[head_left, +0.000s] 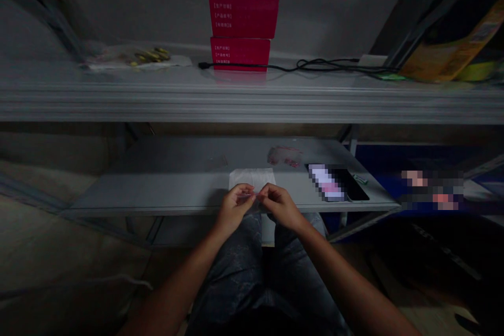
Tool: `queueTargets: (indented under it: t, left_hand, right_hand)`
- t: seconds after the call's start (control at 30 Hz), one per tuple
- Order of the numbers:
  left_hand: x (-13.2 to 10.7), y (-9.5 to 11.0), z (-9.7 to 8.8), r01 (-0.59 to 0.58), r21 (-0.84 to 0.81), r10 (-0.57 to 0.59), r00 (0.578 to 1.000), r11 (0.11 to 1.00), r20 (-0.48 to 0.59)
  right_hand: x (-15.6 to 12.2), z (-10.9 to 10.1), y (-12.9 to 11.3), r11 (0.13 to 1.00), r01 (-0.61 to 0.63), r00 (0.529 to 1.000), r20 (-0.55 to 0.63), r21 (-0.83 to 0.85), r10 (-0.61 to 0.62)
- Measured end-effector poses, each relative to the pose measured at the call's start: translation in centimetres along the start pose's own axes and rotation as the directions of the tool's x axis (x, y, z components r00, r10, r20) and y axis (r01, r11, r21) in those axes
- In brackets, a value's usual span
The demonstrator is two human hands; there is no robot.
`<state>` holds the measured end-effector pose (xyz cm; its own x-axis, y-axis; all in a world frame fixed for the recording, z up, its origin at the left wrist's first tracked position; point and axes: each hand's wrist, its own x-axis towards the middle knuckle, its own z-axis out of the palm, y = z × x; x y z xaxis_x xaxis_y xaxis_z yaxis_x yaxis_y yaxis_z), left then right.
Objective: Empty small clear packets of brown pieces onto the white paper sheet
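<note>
My left hand [234, 207] and my right hand [281, 206] come together at the front edge of the lower shelf. Both are closed in pinches, fingertips almost touching. Between them is something small, thin and pale reddish, too dim to name. Under and behind the fingers lies a white sheet [252, 175], its near part covered by my hands. Beyond it rest small clear bags [286, 156] with red bits inside. To the right of my right hand is a dark flat device [356, 189], partly blurred out by pixels.
Above, an upper shelf [157, 100] crosses the view. It bears stacked red boxes [242, 16], a black cable [311, 65], a clear bag with yellowish pieces [151, 55] and a yellow package [444, 58]. A small green-white item [360, 179] lies by the device.
</note>
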<state>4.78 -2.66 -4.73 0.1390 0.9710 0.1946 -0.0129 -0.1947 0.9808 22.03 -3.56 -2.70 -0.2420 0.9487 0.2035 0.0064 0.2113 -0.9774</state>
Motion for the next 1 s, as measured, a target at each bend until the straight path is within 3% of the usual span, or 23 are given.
queueTargets:
  t: [0.33, 1.0]
  left_hand:
    - [-0.5, -0.1, 0.3, -0.054, 0.017, 0.055, 0.997, 0.998, -0.049]
    - [0.4, 0.9, -1.6, -0.033, -0.232, -0.004, 0.988, 0.972, -0.157]
  right_hand:
    - [-0.3, 0.1, 0.4, 1.000, 0.019, 1.000, -0.012, 0.016, -0.018]
    - [-0.1, -0.3, 0.8, 0.996, 0.003, 0.994, -0.107, 0.090, 0.007]
